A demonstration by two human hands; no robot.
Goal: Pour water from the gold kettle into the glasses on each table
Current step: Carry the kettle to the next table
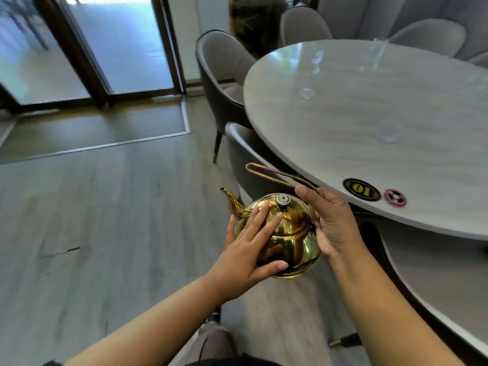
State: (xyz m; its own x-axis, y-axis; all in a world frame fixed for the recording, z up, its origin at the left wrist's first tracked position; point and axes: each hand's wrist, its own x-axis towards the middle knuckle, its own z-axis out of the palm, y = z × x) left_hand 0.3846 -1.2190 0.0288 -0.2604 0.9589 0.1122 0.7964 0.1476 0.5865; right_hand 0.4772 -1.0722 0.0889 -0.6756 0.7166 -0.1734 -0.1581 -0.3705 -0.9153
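Observation:
The gold kettle (287,233) hangs in the air in front of me, left of the round table (343,122), with its spout pointing up and left. My right hand (330,223) grips the kettle's long loop handle near its base. My left hand (250,247) lies flat against the kettle's body and lid, thumb under its lower side. Clear glasses stand on the table: one near the left part (306,92), one nearer the middle (388,133), and tall ones at the far edge (377,51); they are blurred.
A black "01" badge (361,190) and a pink round sticker (394,198) lie on the table's near edge. Grey upholstered chairs (224,75) ring the table, one close by the kettle (245,159). Wooden floor (105,207) stretches left to glass doors (118,43).

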